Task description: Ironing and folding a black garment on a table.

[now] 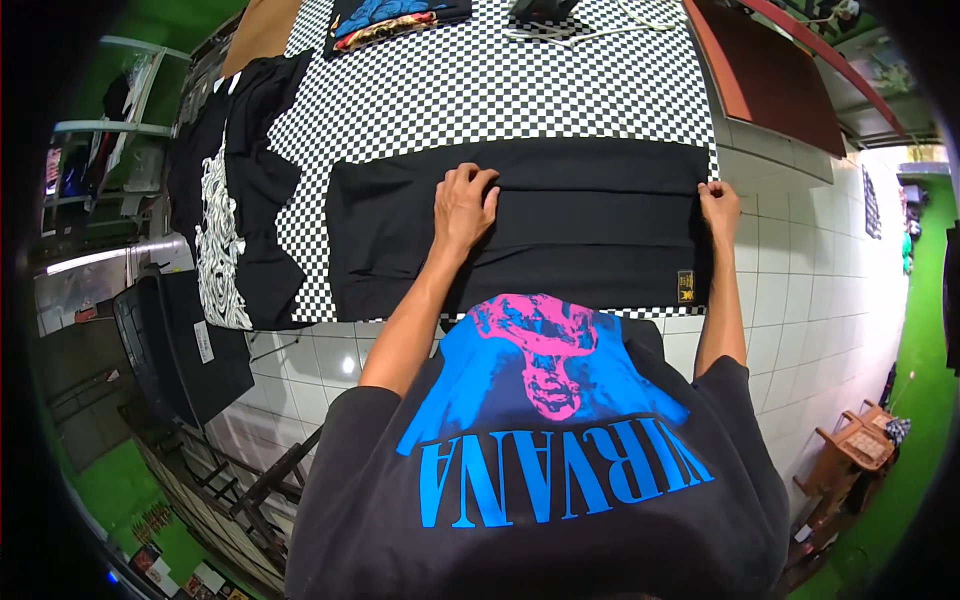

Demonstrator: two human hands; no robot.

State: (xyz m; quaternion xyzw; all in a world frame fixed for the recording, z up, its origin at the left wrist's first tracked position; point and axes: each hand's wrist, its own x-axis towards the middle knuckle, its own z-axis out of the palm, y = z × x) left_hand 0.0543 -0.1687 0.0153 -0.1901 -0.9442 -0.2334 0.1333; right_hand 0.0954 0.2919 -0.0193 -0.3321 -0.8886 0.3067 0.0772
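A long black folded garment [590, 220] with lengthwise folds and a small gold label near its lower right corner lies across the checkered table surface [430, 95]. My left hand [465, 205] rests on its middle along the upper fold, fingers bent and slightly apart. At the garment's right end, my right hand [718, 210] pinches the edge between thumb and fingers. Left of it lies another black garment [260, 200] with a white print, spread out and rumpled.
A stack of printed shirts [385, 25] and a dark object [540, 10] sit at the far edge. A reddish board [770, 75] stands beyond the right edge. Black equipment [200, 365] is at lower left, a wooden chair [855, 445] at lower right.
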